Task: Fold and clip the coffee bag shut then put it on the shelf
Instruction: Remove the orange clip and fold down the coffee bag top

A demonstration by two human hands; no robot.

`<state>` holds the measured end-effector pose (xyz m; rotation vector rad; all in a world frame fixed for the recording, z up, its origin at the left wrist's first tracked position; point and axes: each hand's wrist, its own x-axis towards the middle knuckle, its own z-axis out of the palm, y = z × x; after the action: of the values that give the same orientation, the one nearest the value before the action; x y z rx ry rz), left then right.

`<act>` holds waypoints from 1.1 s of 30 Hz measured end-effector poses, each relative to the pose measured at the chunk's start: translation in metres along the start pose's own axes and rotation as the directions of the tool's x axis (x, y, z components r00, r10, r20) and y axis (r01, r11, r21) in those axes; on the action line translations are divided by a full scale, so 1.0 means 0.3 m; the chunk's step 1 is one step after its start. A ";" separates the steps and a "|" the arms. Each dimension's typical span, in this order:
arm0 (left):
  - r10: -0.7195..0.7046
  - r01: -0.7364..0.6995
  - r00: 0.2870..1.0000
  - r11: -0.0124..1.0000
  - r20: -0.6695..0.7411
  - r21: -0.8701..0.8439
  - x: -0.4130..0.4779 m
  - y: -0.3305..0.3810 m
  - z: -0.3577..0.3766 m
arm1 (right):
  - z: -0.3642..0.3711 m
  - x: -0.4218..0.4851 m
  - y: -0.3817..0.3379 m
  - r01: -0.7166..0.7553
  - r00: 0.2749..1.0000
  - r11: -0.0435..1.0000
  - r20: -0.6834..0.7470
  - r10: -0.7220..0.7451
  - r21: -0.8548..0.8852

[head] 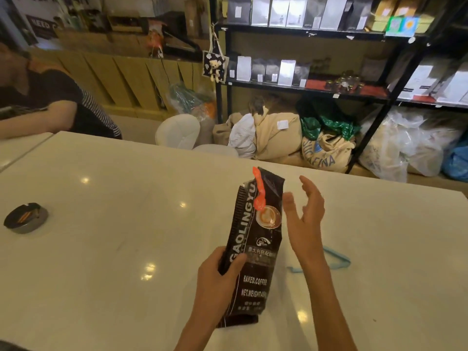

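A tall black coffee bag [255,252] with white lettering stands upright on the white table [114,224], slightly tilted. An orange-red clip [259,191] hangs at its top edge. My left hand [217,277] grips the bag's lower left side. Just right of the bag's upper part, my right hand [305,219] is raised with fingers spread, holding nothing and not touching the bag. A black metal shelf [304,87] stocked with bags stands beyond the table's far edge.
A light blue clip [339,260] lies on the table behind my right forearm. A round dark tin [25,217] sits at the table's left. Another person's arm [38,117] rests at the far left. Sacks [326,150] and a white chair [177,131] crowd the floor before the shelf.
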<state>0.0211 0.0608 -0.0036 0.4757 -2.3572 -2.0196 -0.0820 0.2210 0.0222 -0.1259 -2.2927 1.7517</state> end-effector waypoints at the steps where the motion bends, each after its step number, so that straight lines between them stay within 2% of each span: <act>1: 0.002 -0.001 1.000 0.999 0.018 -0.051 -0.008 -0.010 -0.006 | 0.001 -0.045 0.026 -0.115 0.986 0.992 0.125 0.109 0.048; 3: 0.029 -0.021 0.997 0.993 0.071 -0.120 -0.020 -0.028 -0.006 | 0.000 -0.114 0.057 -0.362 0.904 0.907 0.319 0.285 0.216; 4: 0.033 -0.015 0.993 0.987 0.110 -0.163 -0.023 -0.032 -0.002 | 0.001 -0.138 0.073 -0.399 0.900 0.868 0.308 0.309 0.295; 5: 0.024 0.009 0.988 0.977 0.154 -0.212 -0.022 -0.038 -0.001 | 0.012 -0.157 0.083 -0.362 0.926 0.879 0.230 0.300 0.311; 7: 0.022 0.051 0.968 0.958 0.251 -0.282 -0.016 -0.045 -0.003 | 0.030 -0.178 0.074 -0.201 0.979 0.967 0.021 0.200 0.159; 9: 0.054 0.029 0.956 0.960 0.287 -0.278 0.009 -0.029 -0.013 | 0.041 -0.188 0.065 -0.069 0.993 0.996 -0.091 0.074 0.049; 10: 0.076 0.001 0.960 0.962 0.270 -0.274 0.024 -0.011 -0.012 | 0.040 -0.193 0.064 -0.036 0.994 0.999 -0.104 0.037 0.011; 12: 0.115 -0.083 0.987 0.962 0.111 -0.260 0.067 0.033 -0.002 | 0.040 -0.198 0.061 -0.010 1.000 1.000 -0.020 0.011 0.026; 14: 0.159 -0.169 0.985 0.965 -0.064 -0.202 0.103 0.067 0.017 | 0.039 -0.196 0.050 -0.030 0.997 0.989 0.078 0.019 0.145; 15: 0.169 -0.183 0.982 0.963 -0.085 -0.198 0.110 0.075 0.028 | 0.034 -0.192 0.045 -0.052 0.997 0.980 0.073 0.039 0.192; 18: 0.189 -0.191 0.982 0.957 -0.028 -0.220 0.098 0.069 0.043 | 0.022 -0.171 0.016 -0.121 0.991 0.970 -0.022 0.128 0.211; 21: 0.197 -0.121 0.967 0.911 0.160 -0.395 0.070 0.041 0.047 | 0.018 -0.178 0.010 -0.174 0.981 0.959 -0.040 0.188 0.225; 23: 0.343 -0.287 0.924 0.915 0.171 -0.286 0.059 0.029 0.046 | 0.011 -0.194 0.022 -0.257 0.966 0.914 0.048 0.256 0.315; 25: 0.488 -0.482 0.868 0.872 0.088 -0.084 0.061 0.028 0.044 | -0.005 -0.213 0.036 -0.277 0.954 0.887 0.212 0.210 0.370; 26: 0.509 -0.508 0.860 0.860 0.042 -0.044 0.070 0.029 0.045 | -0.012 -0.227 0.052 -0.257 0.950 0.896 0.265 0.165 0.362; 27: 0.486 -0.484 0.874 0.873 0.012 -0.066 0.080 0.033 0.044 | -0.017 -0.245 0.064 -0.216 0.947 0.918 0.300 0.115 0.331; 29: 0.404 -0.394 0.914 0.908 0.045 -0.141 0.099 0.031 0.032 | -0.025 -0.271 0.090 -0.122 0.947 0.964 0.318 0.042 0.236; 30: 0.371 -0.353 0.923 0.923 0.104 -0.155 0.102 0.028 0.023 | -0.030 -0.278 0.104 -0.106 0.955 0.971 0.294 0.040 0.214; 33: 0.264 -0.211 0.907 0.959 0.329 -0.187 0.096 -0.011 -0.006 | -0.050 -0.280 0.125 -0.167 0.975 0.934 0.192 0.110 0.316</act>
<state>-0.0052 0.0522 -0.0120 -0.1900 -2.2684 -2.2901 -0.0005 0.2267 -0.0223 -0.0780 -2.1029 2.2759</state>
